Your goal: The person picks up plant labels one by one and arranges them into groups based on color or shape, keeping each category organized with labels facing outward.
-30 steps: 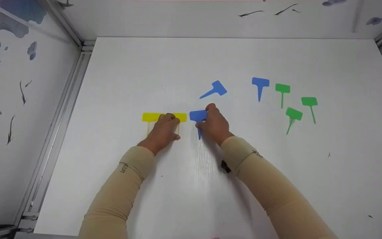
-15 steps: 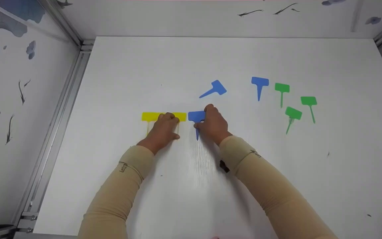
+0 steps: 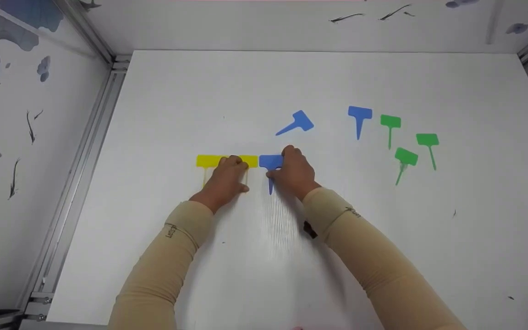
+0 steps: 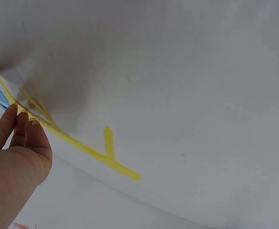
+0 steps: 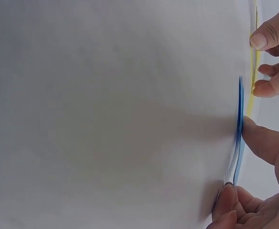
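Observation:
Yellow T-shaped plant labels [image 3: 206,161] lie side by side in a row, heads in line and stems toward me. My left hand [image 3: 222,181] rests across them, fingertips on the heads and thumb low by a stem; it hides the row's middle. Just right of the row lies a blue T-shaped plant label [image 3: 270,161], its stem also toward me. My right hand [image 3: 297,172] holds it, thumb at the stem and fingers at the head's right end. In the right wrist view, the thumb [image 5: 261,138] presses on the blue label [image 5: 239,129].
Beyond my right hand lies a tilted blue label [image 3: 300,121], with another blue label [image 3: 360,114] farther right. Three green labels, one of them the lower green label [image 3: 406,156], are scattered at the right. Walls and a metal frame [image 3: 80,151] border the white table [image 3: 177,101].
My right hand has slid the blue plant label a little left, narrowing the gap to the yellow row and straightening the label. My left hand has stayed in place on the yellow labels.

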Action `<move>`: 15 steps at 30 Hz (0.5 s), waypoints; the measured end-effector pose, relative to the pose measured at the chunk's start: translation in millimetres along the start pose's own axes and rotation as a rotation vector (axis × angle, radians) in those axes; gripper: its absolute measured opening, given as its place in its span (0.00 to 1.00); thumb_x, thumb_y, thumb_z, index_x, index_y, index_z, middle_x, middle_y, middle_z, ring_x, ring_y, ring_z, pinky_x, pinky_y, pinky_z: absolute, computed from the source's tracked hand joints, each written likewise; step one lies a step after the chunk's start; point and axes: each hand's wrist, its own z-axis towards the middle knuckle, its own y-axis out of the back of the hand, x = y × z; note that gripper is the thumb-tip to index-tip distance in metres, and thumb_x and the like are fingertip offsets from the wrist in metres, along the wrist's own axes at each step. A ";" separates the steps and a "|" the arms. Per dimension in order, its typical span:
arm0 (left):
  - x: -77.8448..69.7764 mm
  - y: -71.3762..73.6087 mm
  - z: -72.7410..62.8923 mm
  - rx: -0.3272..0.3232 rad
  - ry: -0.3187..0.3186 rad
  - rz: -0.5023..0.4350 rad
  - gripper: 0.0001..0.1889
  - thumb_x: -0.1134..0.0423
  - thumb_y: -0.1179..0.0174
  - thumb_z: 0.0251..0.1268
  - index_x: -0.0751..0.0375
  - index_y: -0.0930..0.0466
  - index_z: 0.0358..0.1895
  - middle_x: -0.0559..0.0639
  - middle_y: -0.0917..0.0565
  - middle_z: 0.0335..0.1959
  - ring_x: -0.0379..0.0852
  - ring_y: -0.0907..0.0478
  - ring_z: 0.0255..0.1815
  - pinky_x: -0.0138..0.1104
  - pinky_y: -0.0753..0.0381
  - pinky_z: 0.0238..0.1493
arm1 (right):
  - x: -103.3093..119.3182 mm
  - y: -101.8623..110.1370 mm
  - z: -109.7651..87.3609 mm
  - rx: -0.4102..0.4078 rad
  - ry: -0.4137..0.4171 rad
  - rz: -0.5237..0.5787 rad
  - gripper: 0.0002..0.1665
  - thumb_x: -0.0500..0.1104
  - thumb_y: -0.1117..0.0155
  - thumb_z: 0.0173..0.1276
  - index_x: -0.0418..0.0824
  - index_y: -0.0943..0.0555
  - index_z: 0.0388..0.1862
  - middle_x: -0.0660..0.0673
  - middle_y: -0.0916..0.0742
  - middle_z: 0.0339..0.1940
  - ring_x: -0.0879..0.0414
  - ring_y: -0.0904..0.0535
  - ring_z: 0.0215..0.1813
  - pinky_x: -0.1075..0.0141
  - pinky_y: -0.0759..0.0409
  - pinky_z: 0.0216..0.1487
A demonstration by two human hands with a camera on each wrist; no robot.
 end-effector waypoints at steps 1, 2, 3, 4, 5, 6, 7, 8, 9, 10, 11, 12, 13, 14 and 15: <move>-0.2 0.4 -0.1 0.002 -0.002 0.002 0.30 0.60 0.34 0.62 0.60 0.30 0.67 0.54 0.34 0.67 0.51 0.40 0.65 0.38 0.38 0.70 | -0.1 0.1 -0.1 0.002 0.002 0.001 0.34 0.51 0.31 0.63 0.40 0.34 0.62 0.42 0.25 0.56 0.49 0.27 0.58 0.55 0.31 0.66; -0.4 0.9 -0.2 0.003 -0.001 -0.003 0.30 0.60 0.34 0.62 0.61 0.30 0.67 0.54 0.34 0.66 0.51 0.40 0.65 0.38 0.38 0.70 | -0.3 0.2 -0.1 0.001 0.008 -0.001 0.34 0.51 0.31 0.63 0.39 0.34 0.61 0.42 0.25 0.55 0.49 0.27 0.57 0.55 0.30 0.66; -0.7 1.4 -0.4 0.005 0.001 -0.008 0.30 0.60 0.34 0.62 0.61 0.30 0.67 0.54 0.34 0.66 0.51 0.40 0.65 0.38 0.38 0.70 | -0.6 0.2 0.0 0.000 0.014 -0.005 0.33 0.51 0.31 0.63 0.39 0.33 0.60 0.41 0.25 0.54 0.49 0.27 0.56 0.55 0.30 0.65; -1.0 1.7 -0.4 0.007 0.002 -0.014 0.30 0.61 0.34 0.62 0.61 0.30 0.67 0.54 0.34 0.66 0.51 0.40 0.65 0.38 0.37 0.70 | -0.9 0.1 0.2 -0.002 0.020 -0.009 0.33 0.51 0.31 0.63 0.39 0.33 0.60 0.41 0.24 0.53 0.49 0.27 0.56 0.56 0.29 0.65; -1.3 2.1 -0.7 0.009 0.005 -0.021 0.30 0.61 0.34 0.62 0.61 0.30 0.67 0.54 0.34 0.66 0.51 0.40 0.66 0.38 0.37 0.70 | -1.1 0.0 0.2 -0.005 0.024 -0.014 0.32 0.51 0.31 0.62 0.39 0.32 0.59 0.42 0.24 0.52 0.49 0.27 0.55 0.56 0.29 0.64; -1.8 2.6 -1.1 0.011 0.009 -0.029 0.30 0.61 0.34 0.62 0.61 0.30 0.67 0.54 0.34 0.66 0.51 0.41 0.66 0.38 0.37 0.70 | -1.3 0.1 0.3 -0.008 0.029 -0.018 0.32 0.51 0.31 0.62 0.38 0.32 0.58 0.42 0.24 0.52 0.49 0.27 0.54 0.56 0.28 0.64; -2.3 2.8 -1.3 0.012 0.015 -0.038 0.30 0.61 0.34 0.62 0.60 0.30 0.67 0.54 0.34 0.66 0.51 0.41 0.66 0.37 0.37 0.69 | -1.4 0.1 0.4 -0.011 0.032 -0.021 0.32 0.51 0.30 0.62 0.38 0.31 0.57 0.42 0.24 0.51 0.49 0.27 0.53 0.56 0.28 0.63; -2.7 3.0 -1.6 0.013 0.020 -0.046 0.30 0.61 0.34 0.62 0.60 0.30 0.67 0.54 0.34 0.66 0.51 0.41 0.66 0.37 0.36 0.69 | -1.6 0.0 0.5 -0.012 0.034 -0.023 0.31 0.51 0.30 0.61 0.38 0.31 0.57 0.42 0.24 0.50 0.49 0.27 0.52 0.56 0.28 0.63; -3.2 3.2 -1.8 0.014 0.021 -0.044 0.30 0.61 0.34 0.62 0.60 0.30 0.67 0.54 0.34 0.66 0.51 0.41 0.66 0.37 0.36 0.69 | -1.6 -0.1 0.4 -0.011 0.034 -0.021 0.31 0.51 0.30 0.62 0.38 0.31 0.57 0.42 0.24 0.50 0.49 0.27 0.52 0.56 0.28 0.63; -3.5 3.3 -1.8 0.015 0.023 -0.042 0.30 0.61 0.34 0.62 0.60 0.30 0.67 0.54 0.34 0.66 0.51 0.41 0.66 0.37 0.36 0.69 | -1.5 -0.1 0.3 -0.010 0.033 -0.017 0.31 0.51 0.30 0.62 0.38 0.31 0.57 0.42 0.25 0.50 0.49 0.27 0.52 0.57 0.28 0.63; -3.8 3.3 -1.9 0.016 0.024 -0.038 0.30 0.60 0.34 0.62 0.60 0.30 0.67 0.54 0.33 0.66 0.51 0.40 0.66 0.37 0.36 0.69 | -1.3 -0.2 0.0 -0.010 0.033 -0.015 0.32 0.51 0.30 0.62 0.38 0.31 0.57 0.42 0.25 0.50 0.49 0.27 0.52 0.57 0.28 0.63; -4.0 3.4 -2.0 0.016 0.024 -0.033 0.30 0.60 0.34 0.62 0.60 0.30 0.67 0.54 0.33 0.66 0.51 0.40 0.66 0.37 0.37 0.69 | -1.1 -0.3 -0.1 -0.010 0.033 -0.012 0.32 0.51 0.30 0.62 0.38 0.31 0.58 0.42 0.25 0.51 0.50 0.27 0.53 0.57 0.28 0.64; -4.1 3.3 -1.9 0.016 0.024 -0.028 0.30 0.60 0.34 0.62 0.60 0.30 0.67 0.54 0.33 0.66 0.51 0.40 0.66 0.37 0.37 0.69 | -0.9 -0.5 -0.3 -0.010 0.033 -0.009 0.32 0.51 0.30 0.62 0.38 0.31 0.58 0.42 0.24 0.51 0.50 0.27 0.53 0.57 0.28 0.64; -4.2 3.3 -1.8 0.015 0.023 -0.023 0.30 0.60 0.34 0.62 0.60 0.30 0.67 0.54 0.33 0.66 0.51 0.40 0.66 0.37 0.37 0.70 | -0.7 -0.7 -0.5 -0.009 0.032 -0.007 0.32 0.51 0.30 0.62 0.38 0.31 0.58 0.42 0.24 0.51 0.50 0.27 0.53 0.57 0.28 0.64; -4.1 3.2 -1.7 0.015 0.024 -0.019 0.30 0.60 0.34 0.62 0.60 0.30 0.67 0.54 0.33 0.66 0.51 0.40 0.66 0.37 0.37 0.70 | -0.5 -1.0 -0.7 -0.010 0.032 -0.007 0.32 0.51 0.30 0.62 0.38 0.31 0.59 0.42 0.24 0.51 0.50 0.26 0.53 0.57 0.28 0.64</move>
